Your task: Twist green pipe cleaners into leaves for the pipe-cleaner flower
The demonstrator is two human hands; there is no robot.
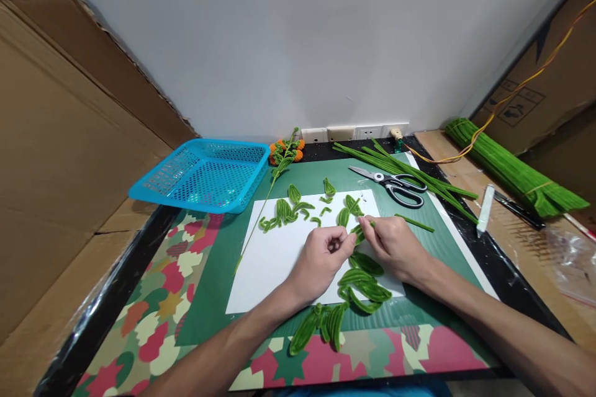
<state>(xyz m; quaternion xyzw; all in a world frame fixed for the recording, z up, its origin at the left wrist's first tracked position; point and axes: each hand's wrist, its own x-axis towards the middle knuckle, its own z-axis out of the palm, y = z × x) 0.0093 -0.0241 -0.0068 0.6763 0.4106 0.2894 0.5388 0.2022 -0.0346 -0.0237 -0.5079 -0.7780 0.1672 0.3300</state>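
White paper on a green mat, strewn with pipe-cleaner leaves.
Left hand and right hand both pinch one green pipe-cleaner piece above the paper; scissors lie beyond.

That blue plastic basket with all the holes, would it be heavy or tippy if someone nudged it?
The blue perforated plastic basket is probably light for its size: its walls and floor are thin mesh and nothing shows inside it. It looks unlikely to tip, being wide and shallow. Its near edge seems to overhang the black table rim, so a push would likely make it slide.
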